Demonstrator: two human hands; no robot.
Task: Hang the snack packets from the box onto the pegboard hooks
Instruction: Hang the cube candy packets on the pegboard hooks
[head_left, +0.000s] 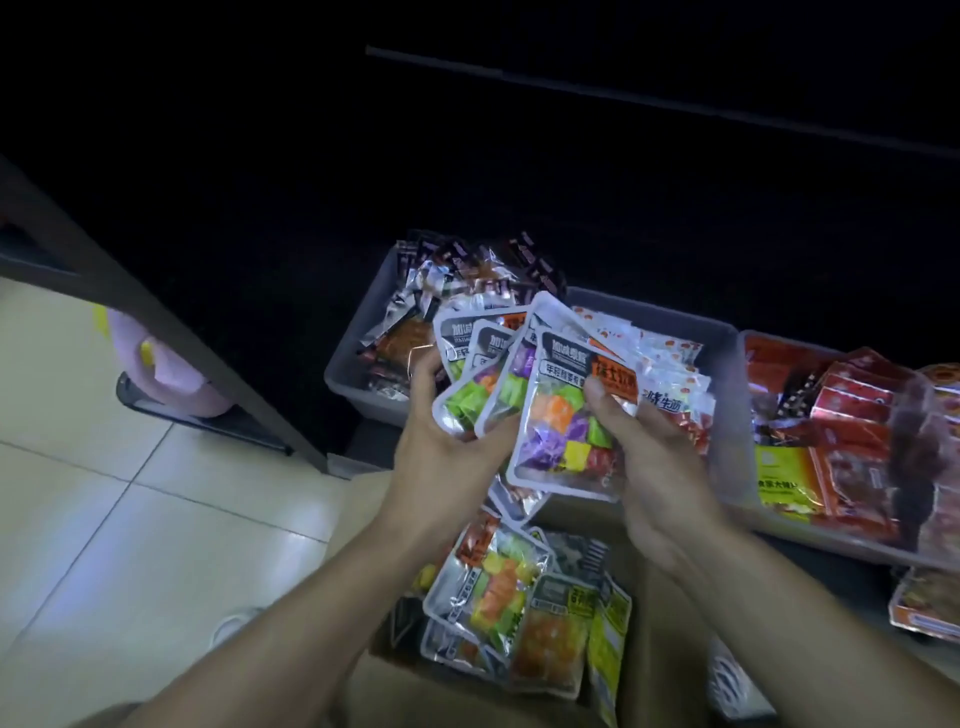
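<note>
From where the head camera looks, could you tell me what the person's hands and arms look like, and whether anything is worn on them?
Both forearms are bare to the frame's bottom edge: no sleeves show. The left hand and right hand wear no gloves, and no watch, bracelet or ring is visible.

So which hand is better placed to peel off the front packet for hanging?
Probably the right hand: it pinches the front packet at its edge, while the left hand grips the fanned packets behind.
</note>
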